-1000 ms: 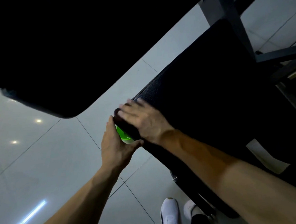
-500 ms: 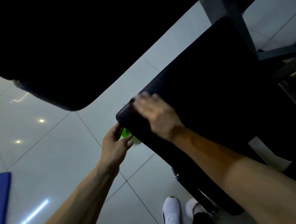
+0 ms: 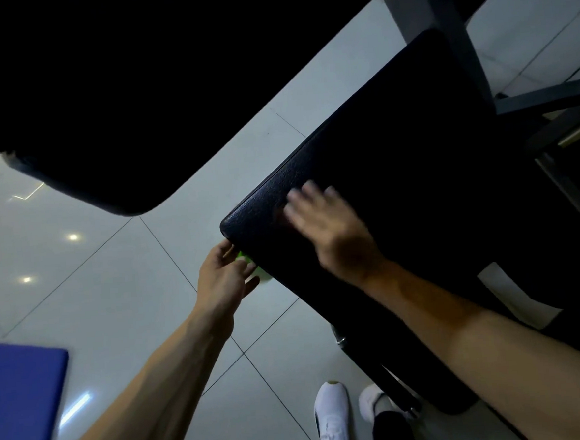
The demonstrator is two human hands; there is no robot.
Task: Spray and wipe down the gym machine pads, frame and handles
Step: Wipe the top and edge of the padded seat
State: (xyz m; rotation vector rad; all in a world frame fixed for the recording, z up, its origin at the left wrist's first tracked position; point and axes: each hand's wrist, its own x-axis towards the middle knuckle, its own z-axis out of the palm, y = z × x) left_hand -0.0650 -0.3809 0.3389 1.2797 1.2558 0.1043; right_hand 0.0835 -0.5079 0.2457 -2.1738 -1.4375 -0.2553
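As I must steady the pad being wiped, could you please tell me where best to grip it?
Probably the pad at its rounded corner, from below: that edge overhangs the floor, where the left hand holds a green object beside it.

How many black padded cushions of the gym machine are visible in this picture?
2. One black textured pad lies under the right hand; a second black pad fills the upper left. Others may be hidden outside the view.

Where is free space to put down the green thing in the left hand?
Free: the pad beyond the right hand, toward the frame; the floor tiles between the blue mat and the left hand. Crowded: the pad's near corner, with both hands and the green thing; the floor by the shoes.
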